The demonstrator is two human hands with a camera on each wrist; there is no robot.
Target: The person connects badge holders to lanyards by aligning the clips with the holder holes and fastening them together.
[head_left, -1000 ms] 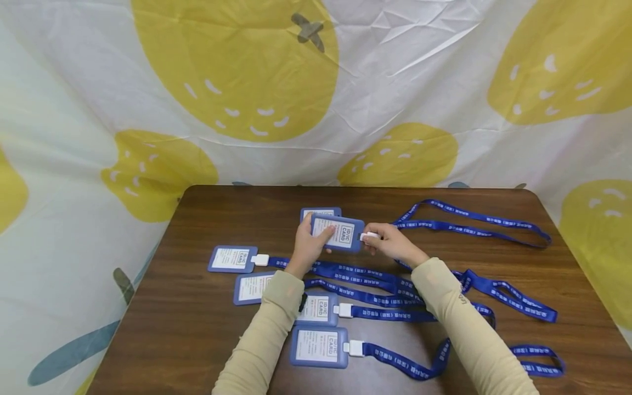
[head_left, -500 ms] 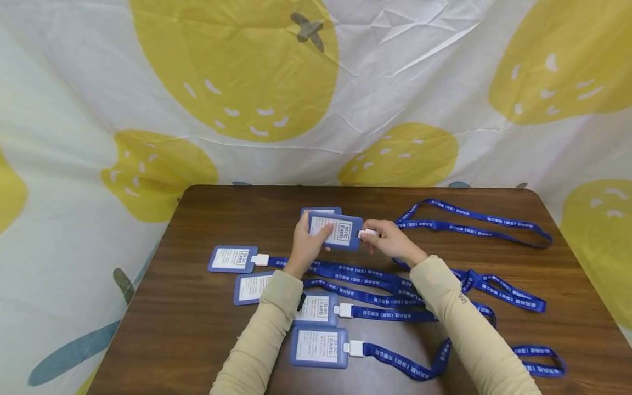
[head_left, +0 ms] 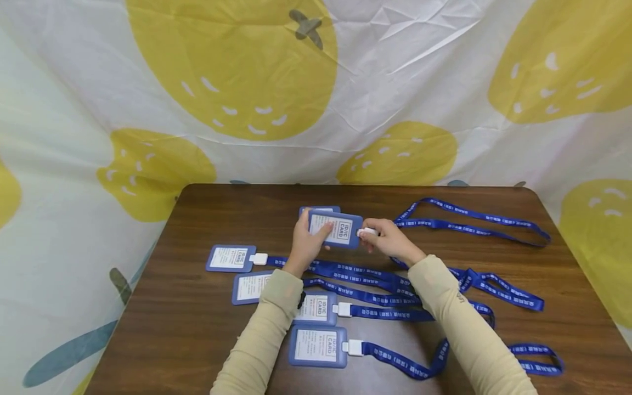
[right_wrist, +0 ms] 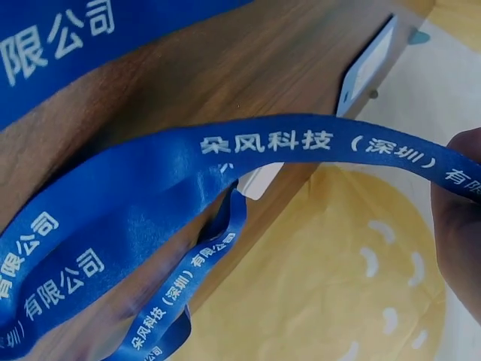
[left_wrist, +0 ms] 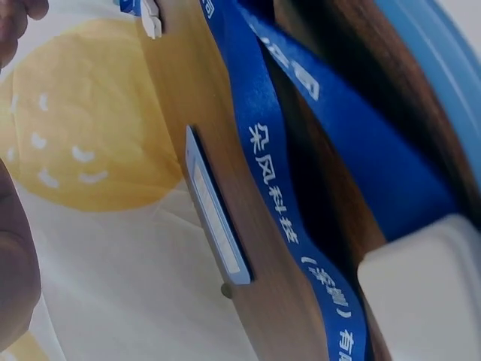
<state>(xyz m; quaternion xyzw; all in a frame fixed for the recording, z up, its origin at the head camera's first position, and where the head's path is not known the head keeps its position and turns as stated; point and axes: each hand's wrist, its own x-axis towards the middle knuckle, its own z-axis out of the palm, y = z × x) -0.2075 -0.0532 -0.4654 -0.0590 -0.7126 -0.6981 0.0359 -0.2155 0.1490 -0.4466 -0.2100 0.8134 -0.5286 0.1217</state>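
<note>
In the head view my left hand [head_left: 305, 241] grips a blue badge holder [head_left: 344, 230] above the back middle of the table, thumb across its face. At its right end, my right hand [head_left: 391, 240] pinches the white clip [head_left: 365, 232] of a lanyard, right at the holder's slot. That blue lanyard strap [right_wrist: 278, 139] runs from the right hand's fingers in the right wrist view. Behind the held one lies another badge holder [head_left: 321, 209], mostly covered; the left wrist view shows this badge holder [left_wrist: 216, 210] flat on the wood.
On the dark wooden table [head_left: 163, 312], badge holders with lanyards lie in rows: an upper left badge holder [head_left: 230, 258], one partly under the left sleeve [head_left: 252, 288], and a front badge holder [head_left: 317, 346]. A loose lanyard [head_left: 474, 213] loops at back right. A fruit-print curtain [head_left: 276, 159] hangs behind.
The held badge holder has shifted slightly left and up, and the white clip now sits closer against its slot. A strap loop at the right slid a little to the left.
</note>
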